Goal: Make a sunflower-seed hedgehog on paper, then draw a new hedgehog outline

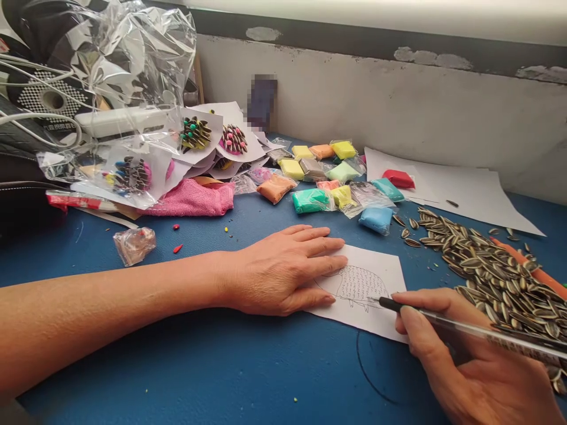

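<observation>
My left hand (283,268) lies flat with its fingers stretched out, pressing on the left part of a small white sheet of paper (385,330). On that paper is a black line drawing (361,283) of a rounded animal with short legs and rows of small marks on its body; its left end is partly under my fingers. In my right hand (478,354) is a black pen (436,320) with a clear barrel, gripped between thumb and fingers. Its tip touches or hovers just over the lower right of the animal's body; I cannot tell which.
Sunflower seeds (509,277) are heaped at the right around an orange strip (531,268). Wrapped clay packets (310,202) lie behind the paper, near white sheets (465,189). Seed-covered clay pieces (233,140), a pink cloth (195,198) and plastic wrap (142,53) crowd the left back.
</observation>
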Demonstrator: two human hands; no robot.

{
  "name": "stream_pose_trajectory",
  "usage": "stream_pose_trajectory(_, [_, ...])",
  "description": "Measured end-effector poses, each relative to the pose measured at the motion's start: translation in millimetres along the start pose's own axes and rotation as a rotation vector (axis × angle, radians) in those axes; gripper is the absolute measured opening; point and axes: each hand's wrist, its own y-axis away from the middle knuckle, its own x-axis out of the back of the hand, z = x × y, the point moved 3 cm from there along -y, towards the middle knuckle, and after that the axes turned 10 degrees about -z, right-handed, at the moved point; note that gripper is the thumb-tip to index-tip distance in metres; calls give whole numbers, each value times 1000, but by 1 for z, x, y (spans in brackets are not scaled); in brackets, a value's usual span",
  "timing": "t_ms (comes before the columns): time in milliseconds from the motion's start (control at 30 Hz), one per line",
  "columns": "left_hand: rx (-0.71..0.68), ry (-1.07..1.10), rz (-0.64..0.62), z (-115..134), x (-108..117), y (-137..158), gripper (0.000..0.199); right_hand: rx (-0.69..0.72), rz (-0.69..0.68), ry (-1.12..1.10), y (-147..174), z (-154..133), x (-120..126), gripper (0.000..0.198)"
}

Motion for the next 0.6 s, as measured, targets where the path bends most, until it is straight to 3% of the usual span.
stream_pose_trajectory(600, [-8,1,10,0,0,1,57,9,48,89,2,2,3,7])
